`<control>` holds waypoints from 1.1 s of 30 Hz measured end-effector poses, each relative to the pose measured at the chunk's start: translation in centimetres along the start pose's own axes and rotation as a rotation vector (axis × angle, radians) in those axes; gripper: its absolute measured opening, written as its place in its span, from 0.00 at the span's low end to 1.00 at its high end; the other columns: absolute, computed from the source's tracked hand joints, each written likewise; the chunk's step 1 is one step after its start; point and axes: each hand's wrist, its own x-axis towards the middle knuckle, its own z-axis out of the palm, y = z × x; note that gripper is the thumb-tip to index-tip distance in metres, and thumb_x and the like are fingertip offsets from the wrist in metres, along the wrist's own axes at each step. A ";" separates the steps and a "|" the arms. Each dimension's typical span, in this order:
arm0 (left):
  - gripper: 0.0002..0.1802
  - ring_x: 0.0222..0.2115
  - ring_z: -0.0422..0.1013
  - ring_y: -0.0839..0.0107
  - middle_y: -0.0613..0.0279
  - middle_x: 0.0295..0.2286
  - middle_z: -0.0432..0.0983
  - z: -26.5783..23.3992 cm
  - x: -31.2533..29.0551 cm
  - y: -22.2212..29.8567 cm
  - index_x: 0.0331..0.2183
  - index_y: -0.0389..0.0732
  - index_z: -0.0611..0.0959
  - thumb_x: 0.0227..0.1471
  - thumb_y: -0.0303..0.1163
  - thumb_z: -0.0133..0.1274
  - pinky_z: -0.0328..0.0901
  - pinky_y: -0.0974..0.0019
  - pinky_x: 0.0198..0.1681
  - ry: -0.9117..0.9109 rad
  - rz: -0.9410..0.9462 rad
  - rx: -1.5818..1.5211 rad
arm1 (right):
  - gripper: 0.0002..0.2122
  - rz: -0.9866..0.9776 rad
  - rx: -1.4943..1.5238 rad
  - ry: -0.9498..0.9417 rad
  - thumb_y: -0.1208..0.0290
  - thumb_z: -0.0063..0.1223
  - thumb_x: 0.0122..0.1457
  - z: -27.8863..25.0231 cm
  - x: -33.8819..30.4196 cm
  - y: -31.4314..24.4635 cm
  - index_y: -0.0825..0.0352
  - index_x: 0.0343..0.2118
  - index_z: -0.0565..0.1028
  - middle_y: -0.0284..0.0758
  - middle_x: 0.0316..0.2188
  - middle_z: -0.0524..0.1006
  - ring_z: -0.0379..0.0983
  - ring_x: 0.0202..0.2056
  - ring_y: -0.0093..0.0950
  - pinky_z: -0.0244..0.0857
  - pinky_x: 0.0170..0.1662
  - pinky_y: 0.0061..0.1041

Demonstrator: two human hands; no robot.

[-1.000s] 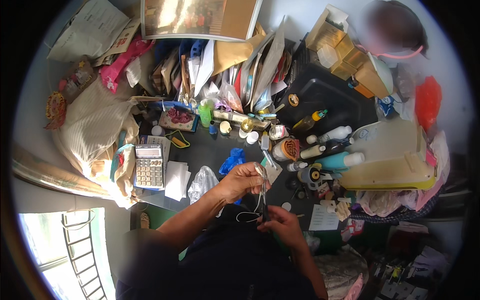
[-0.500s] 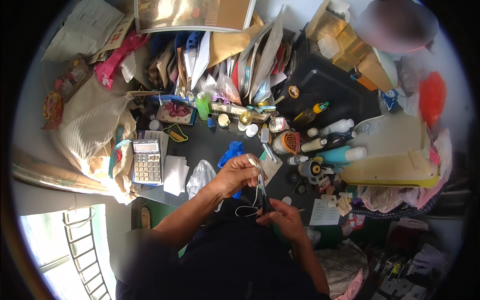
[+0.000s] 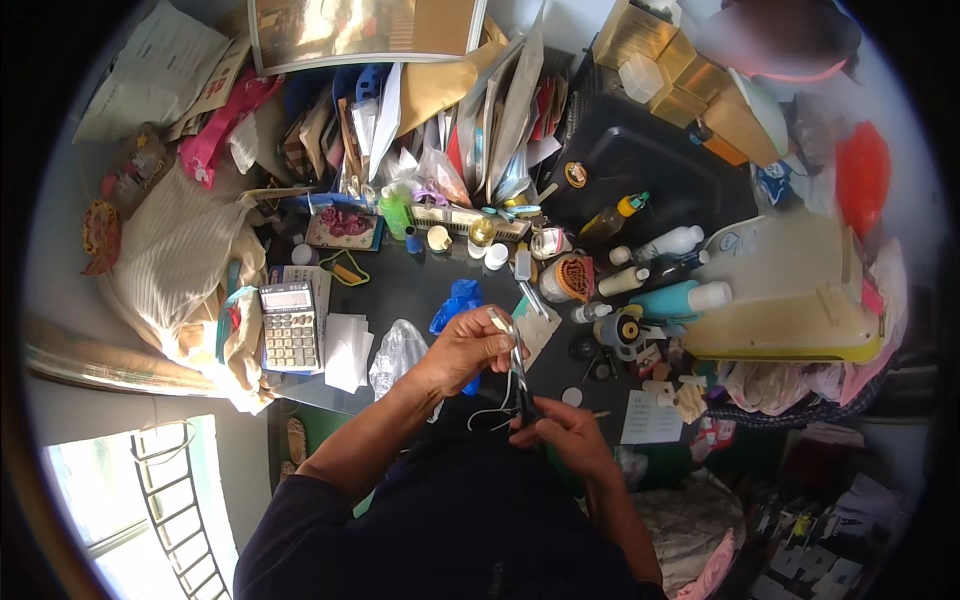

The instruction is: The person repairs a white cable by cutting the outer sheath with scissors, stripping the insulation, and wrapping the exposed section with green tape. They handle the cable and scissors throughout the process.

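Note:
In front of my chest, over the table's near edge, my left hand (image 3: 468, 347) pinches a white cable near its pale end piece (image 3: 498, 320). Below that hand the white cable (image 3: 482, 413) hangs in a loop against my dark clothes. My right hand (image 3: 562, 432) is closed round the dark handles of what look like scissors (image 3: 521, 372). Their slim metal blades point up and lie against the cable end at my left fingertips. Whether the blades are apart or together is too small to tell. A crumpled blue plastic bag (image 3: 458, 303) lies just beyond my left hand.
A clear plastic bag (image 3: 398, 358), white papers (image 3: 347, 352) and a calculator (image 3: 291, 328) lie to the left. Several bottles, among them a turquoise one (image 3: 665, 300), crowd the right side beside a pale board (image 3: 780, 300). Envelopes and papers (image 3: 440, 100) stand at the back.
The view has shifted slightly. My hands hold nearly the same pose, and the scissors stand slightly more upright, closer to the cable end.

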 end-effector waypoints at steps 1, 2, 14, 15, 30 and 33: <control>0.02 0.25 0.75 0.80 0.53 0.34 0.84 0.0 0.0 -0.1 0.38 0.41 0.80 0.62 0.27 0.57 0.69 0.76 0.30 -0.007 0.010 0.001 | 0.24 0.000 0.022 -0.007 0.73 0.51 0.68 -0.1 0.0 0.2 0.78 0.64 0.64 0.49 0.47 0.80 0.82 0.44 0.39 0.78 0.47 0.34; 0.02 0.25 0.74 0.80 0.53 0.33 0.84 -0.1 0.1 -0.3 0.38 0.41 0.80 0.62 0.27 0.57 0.69 0.76 0.30 -0.015 0.021 0.002 | 0.24 0.000 0.044 -0.013 0.73 0.52 0.67 -0.3 0.0 0.5 0.77 0.64 0.65 0.48 0.48 0.80 0.82 0.44 0.39 0.78 0.47 0.35; 0.03 0.27 0.78 0.74 0.52 0.32 0.81 0.7 0.2 -0.2 0.38 0.39 0.81 0.60 0.25 0.58 0.70 0.74 0.31 -0.043 0.024 0.032 | 0.24 0.023 0.113 0.070 0.78 0.59 0.62 -0.2 -0.4 1.1 0.75 0.61 0.69 0.46 0.47 0.81 0.82 0.44 0.35 0.78 0.47 0.32; 0.03 0.27 0.77 0.74 0.51 0.33 0.81 0.7 0.2 -0.3 0.38 0.39 0.81 0.61 0.25 0.58 0.70 0.74 0.31 -0.057 0.047 0.030 | 0.24 0.026 0.098 0.089 0.79 0.60 0.61 0.0 -0.5 0.8 0.75 0.60 0.70 0.45 0.46 0.81 0.82 0.44 0.35 0.78 0.47 0.31; 0.08 0.28 0.79 0.71 0.47 0.35 0.82 0.8 -0.5 -0.8 0.44 0.39 0.81 0.62 0.27 0.56 0.73 0.71 0.37 -0.056 -0.022 -0.105 | 0.24 -0.139 -0.029 0.106 0.79 0.68 0.54 -0.7 -0.7 0.4 0.73 0.54 0.72 0.40 0.41 0.82 0.83 0.41 0.30 0.78 0.43 0.27; 0.08 0.27 0.79 0.72 0.46 0.36 0.82 0.8 -0.6 -0.7 0.44 0.39 0.81 0.63 0.28 0.56 0.73 0.72 0.35 -0.090 -0.031 -0.165 | 0.25 -0.175 -0.073 0.093 0.78 0.69 0.54 -0.5 -0.7 0.0 0.74 0.54 0.72 0.41 0.42 0.81 0.83 0.41 0.31 0.78 0.45 0.27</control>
